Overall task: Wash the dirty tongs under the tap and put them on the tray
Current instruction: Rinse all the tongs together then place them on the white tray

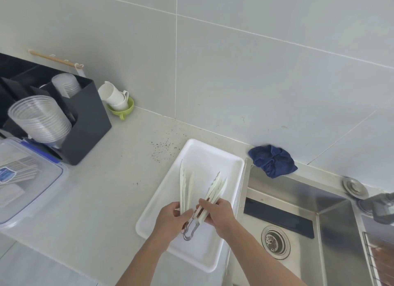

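White plastic tongs [215,189] lie over the white tray [204,153] left of the sink [298,200], the right hand [219,213] closed around one pair and the left hand [172,217] pinching another [183,183], whose crossed metal loops could snag on lifting.

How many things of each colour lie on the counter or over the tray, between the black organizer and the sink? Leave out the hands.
White: 4, the tray, two tongs and a stack of cups
Green: 1, the cup under that stack
Blue: 1, the cloth
Total: 6
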